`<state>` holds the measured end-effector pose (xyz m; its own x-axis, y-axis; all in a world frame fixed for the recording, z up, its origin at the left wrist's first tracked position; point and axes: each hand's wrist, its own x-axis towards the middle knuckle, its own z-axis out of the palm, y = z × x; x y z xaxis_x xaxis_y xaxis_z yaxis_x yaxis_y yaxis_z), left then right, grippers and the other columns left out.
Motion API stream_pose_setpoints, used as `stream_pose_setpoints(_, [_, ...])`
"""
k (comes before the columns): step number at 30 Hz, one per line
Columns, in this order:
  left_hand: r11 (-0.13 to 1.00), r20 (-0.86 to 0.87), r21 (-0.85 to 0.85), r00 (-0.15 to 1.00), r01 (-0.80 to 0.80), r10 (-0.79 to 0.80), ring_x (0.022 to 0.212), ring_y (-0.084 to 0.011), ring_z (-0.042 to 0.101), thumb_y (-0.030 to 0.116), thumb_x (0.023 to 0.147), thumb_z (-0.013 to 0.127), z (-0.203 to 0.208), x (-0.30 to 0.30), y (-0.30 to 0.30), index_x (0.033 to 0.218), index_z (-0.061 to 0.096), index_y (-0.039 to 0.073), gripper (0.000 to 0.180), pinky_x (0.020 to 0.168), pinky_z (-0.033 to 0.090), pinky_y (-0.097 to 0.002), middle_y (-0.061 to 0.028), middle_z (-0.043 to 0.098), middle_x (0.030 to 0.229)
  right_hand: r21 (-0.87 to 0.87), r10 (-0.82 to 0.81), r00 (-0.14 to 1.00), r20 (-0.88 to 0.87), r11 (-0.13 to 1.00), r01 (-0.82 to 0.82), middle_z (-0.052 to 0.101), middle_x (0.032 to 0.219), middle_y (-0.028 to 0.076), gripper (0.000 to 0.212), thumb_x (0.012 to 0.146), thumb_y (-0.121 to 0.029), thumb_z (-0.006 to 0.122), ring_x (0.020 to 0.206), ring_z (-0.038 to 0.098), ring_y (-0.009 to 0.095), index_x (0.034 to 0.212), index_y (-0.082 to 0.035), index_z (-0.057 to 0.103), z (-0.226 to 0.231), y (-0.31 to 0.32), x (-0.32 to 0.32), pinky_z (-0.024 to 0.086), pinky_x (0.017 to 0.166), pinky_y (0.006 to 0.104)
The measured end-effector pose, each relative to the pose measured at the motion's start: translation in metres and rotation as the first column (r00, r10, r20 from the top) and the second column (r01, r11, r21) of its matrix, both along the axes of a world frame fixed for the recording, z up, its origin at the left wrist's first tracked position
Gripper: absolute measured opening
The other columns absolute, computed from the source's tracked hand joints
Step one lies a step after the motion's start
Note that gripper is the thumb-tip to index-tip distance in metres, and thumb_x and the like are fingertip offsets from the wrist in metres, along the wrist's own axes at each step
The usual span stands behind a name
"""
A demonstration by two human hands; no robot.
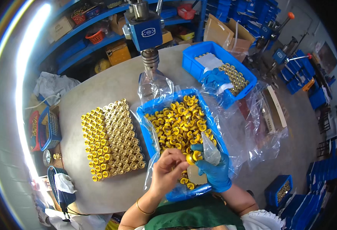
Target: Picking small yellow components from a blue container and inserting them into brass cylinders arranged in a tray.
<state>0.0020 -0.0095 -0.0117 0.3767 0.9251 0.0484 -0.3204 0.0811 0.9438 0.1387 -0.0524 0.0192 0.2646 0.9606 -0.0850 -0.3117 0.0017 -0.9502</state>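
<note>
My bare left hand (169, 168) has its fingertips pinched at a small yellow ring-shaped piece (194, 156). My right hand (217, 171), in a blue glove, closes round the same spot, its thumb and fingers on the yellow piece; whether it holds more than one is hard to make out. Both hands hover over the near end of a blue bin (144, 128) lined with clear plastic. Heaped inside it are many similar yellow pieces (176, 122). Left of the bin stand rows of brass fittings (124, 140), and the leftmost rows carry yellow pieces (95, 149) on top.
A drill-press head (147, 32) with its chuck overhangs the table's far side. Beyond the bin, another blue bin (193, 65) holds brass parts and blue gloves. Loose clear plastic (249, 130) spreads to the right. Baskets (53, 128) stand at the left edge.
</note>
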Motion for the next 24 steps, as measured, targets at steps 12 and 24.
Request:
stream_pose_setpoints(12, [0.996, 0.041, 0.087, 0.999, -0.028, 0.025, 0.075, -0.0085, 0.042, -0.005, 0.074, 0.057, -0.004, -0.027, 0.015, 0.084, 0.054, -0.001, 0.011, 0.065, 0.037, -0.0196, -0.0035, 0.043, 0.09, -0.04, 0.473, 0.874, 0.115, 0.881, -0.472, 0.056, 0.06, 0.004, 0.025, 0.082, -0.022, 0.05, 0.05, 0.052, 0.008, 0.077, 0.002, 0.058, 0.007, -0.003, 0.024, 0.042, 0.046, 0.0203])
stream_pose_setpoints(24, [0.995, 0.136, -0.027, 0.987, 0.093, -0.089, 0.082, -0.011, 0.042, 0.002, 0.078, 0.055, -0.01, -0.03, 0.016, 0.085, 0.055, -0.001, 0.007, 0.071, 0.036, -0.0214, -0.0055, 0.044, 0.092, -0.139, 0.393, 0.919, 0.017, 0.911, -0.387, 0.053, 0.055, 0.001, 0.022, 0.082, -0.018, 0.049, 0.047, 0.05, 0.005, 0.069, -0.002, 0.057, 0.017, -0.003, 0.017, 0.039, 0.043, 0.0175])
